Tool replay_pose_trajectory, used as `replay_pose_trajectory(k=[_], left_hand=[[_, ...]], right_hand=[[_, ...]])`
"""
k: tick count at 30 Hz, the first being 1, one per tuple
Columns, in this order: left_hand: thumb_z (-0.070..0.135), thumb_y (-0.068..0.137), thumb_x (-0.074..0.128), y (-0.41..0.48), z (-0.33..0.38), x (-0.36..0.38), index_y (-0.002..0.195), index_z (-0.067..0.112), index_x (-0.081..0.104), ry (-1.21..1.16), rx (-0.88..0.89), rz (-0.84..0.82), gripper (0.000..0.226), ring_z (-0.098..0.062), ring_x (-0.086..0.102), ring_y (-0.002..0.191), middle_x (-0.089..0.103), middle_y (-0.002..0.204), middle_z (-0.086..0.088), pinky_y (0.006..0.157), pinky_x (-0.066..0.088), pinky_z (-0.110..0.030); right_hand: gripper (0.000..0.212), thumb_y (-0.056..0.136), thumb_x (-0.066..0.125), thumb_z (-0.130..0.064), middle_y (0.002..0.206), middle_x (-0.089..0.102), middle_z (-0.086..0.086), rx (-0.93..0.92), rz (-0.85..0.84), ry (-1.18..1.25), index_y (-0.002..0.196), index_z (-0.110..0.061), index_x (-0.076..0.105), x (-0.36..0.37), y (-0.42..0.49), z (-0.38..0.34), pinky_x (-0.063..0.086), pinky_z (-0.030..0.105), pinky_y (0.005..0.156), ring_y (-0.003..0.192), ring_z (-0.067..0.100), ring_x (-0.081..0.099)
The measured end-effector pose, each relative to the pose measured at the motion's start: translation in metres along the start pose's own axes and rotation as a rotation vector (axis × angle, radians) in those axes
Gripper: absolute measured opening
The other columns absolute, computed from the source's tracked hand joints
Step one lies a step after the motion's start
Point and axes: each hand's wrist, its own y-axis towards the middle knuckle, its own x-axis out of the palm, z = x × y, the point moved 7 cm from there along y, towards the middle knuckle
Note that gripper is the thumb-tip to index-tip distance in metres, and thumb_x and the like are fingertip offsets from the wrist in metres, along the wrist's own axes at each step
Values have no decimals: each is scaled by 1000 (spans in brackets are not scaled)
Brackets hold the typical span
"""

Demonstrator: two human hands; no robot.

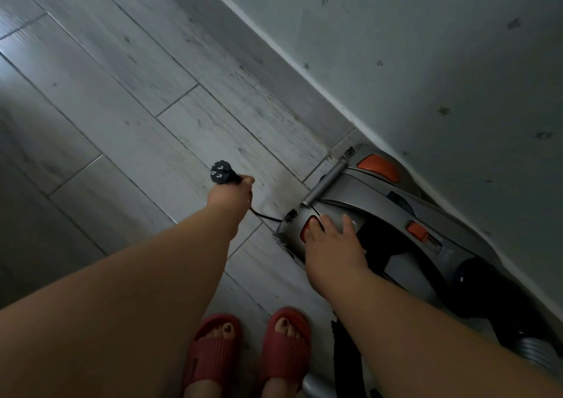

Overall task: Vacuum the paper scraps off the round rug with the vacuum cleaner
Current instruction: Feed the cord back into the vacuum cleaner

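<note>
A grey canister vacuum cleaner (380, 202) with orange buttons lies on the floor along the wall at the right. My left hand (233, 195) grips its black power plug (222, 174), prongs pointing away, and a thin black cord (265, 216) runs from the hand to the rear of the vacuum. My right hand (332, 242) rests flat on the vacuum's rear, fingers spread, one finger on an orange button (307, 225). The round rug and the paper scraps are not in view.
Grey wood-look floor tiles (137, 93) stretch to the left and ahead. A pale wall (441, 62) with small star marks runs diagonally on the right. My feet in red slippers (249, 346) stand at the bottom, beside the black hose (344, 358).
</note>
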Motion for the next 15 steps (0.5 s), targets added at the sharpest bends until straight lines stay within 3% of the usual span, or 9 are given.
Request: replay_pose_trajectory(k=[3, 7, 12, 15], left_hand=[[19, 95, 50, -1, 16, 3, 95, 16, 61, -126, 45, -53, 12, -15, 67, 95, 69, 96, -1, 86, 53, -31], [28, 98, 47, -3, 35, -16, 89, 21, 57, -111, 195, 99, 15, -9, 66, 78, 68, 87, 3, 87, 51, -35], [30, 96, 52, 9, 24, -16, 82, 23, 57, 10, 95, 67, 17, -17, 68, 89, 69, 89, 2, 94, 50, -40], [27, 95, 55, 15, 16, -13, 77, 21, 59, -5, 10, 43, 20, -21, 68, 90, 69, 83, -1, 92, 52, -43]], right_hand=[[60, 103, 36, -27, 164, 10, 15, 13, 57, 40, 157, -7, 19, 3, -2, -1, 0, 59, 119, 152, 30, 4], [44, 100, 41, -29, 148, 36, 11, 24, 172, 111, 142, -16, 41, -9, 3, -1, -1, 58, 119, 143, 29, 25], [38, 101, 39, -26, 142, 41, 7, -27, 257, 160, 138, -19, 45, -36, 24, -7, 0, 56, 120, 138, 26, 32], [38, 101, 37, -27, 141, 41, 6, -25, 240, 141, 137, -19, 46, -42, 36, -6, 0, 58, 120, 141, 27, 28]])
